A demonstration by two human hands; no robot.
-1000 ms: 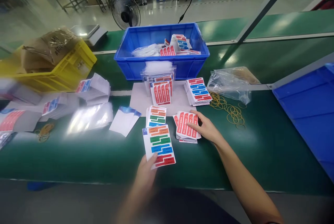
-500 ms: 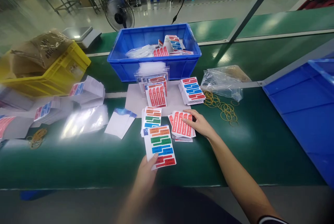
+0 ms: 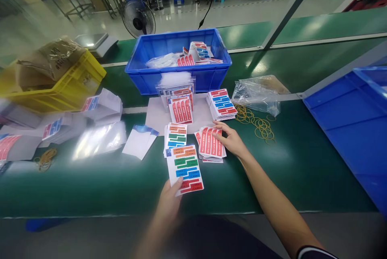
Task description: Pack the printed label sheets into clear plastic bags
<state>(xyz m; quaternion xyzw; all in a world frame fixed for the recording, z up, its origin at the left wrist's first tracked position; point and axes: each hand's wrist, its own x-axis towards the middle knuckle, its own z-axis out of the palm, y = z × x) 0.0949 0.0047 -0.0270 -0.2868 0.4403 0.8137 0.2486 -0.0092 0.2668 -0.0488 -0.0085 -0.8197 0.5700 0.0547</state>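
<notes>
My left hand (image 3: 171, 202) holds a white sticker sheet with orange, green, blue and red labels (image 3: 185, 168) by its lower edge, thumb on top, just above the green table (image 3: 302, 170). My right hand (image 3: 231, 140) lies with the fingers spread on a fanned pile of white sheets with red labels (image 3: 211, 144); it presses on the top sheet, but I cannot tell if it already grips one.

About the progress, I judge the work is in the middle. Just behind the held sheet there is a small stack of the same multicolour sheets (image 3: 176, 137), and further back a stack of red and blue label sheets (image 3: 222, 104) beside some clear plastic sleeves with sheets inside (image 3: 179, 102). The sleeves lean against a blue plastic crate (image 3: 178, 75), which already holds several packed sets. So some sets look finished, but many loose sheets remain in the three piles.

To the right, loose yellow rubber bands (image 3: 258, 124) lie near a clear plastic bag (image 3: 258, 94). To the left I see more sheets, blurred, and a yellow plastic crate (image 3: 60, 85).
</notes>
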